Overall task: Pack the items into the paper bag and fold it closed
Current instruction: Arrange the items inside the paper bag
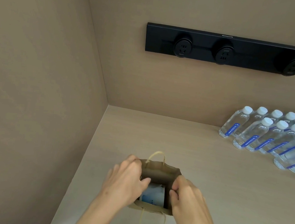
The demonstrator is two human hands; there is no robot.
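A small brown paper bag [160, 170] with pale yellow cord handles stands open on the beige counter [208, 184], near its left wall. Inside the bag lies a white and blue item [154, 194], partly hidden by my fingers. My left hand [127, 180] grips the bag's left rim, with fingers curled over the edge. On the opposite side, my right hand [186, 196] pinches the right rim. One handle stands up at the far side, the other hangs down over the near side.
Several clear water bottles [266, 134] with white caps and blue labels stand in rows at the back right. A black power strip [225, 48] with three round sockets is fixed to the back wall. A side wall [42, 99] closes the left.
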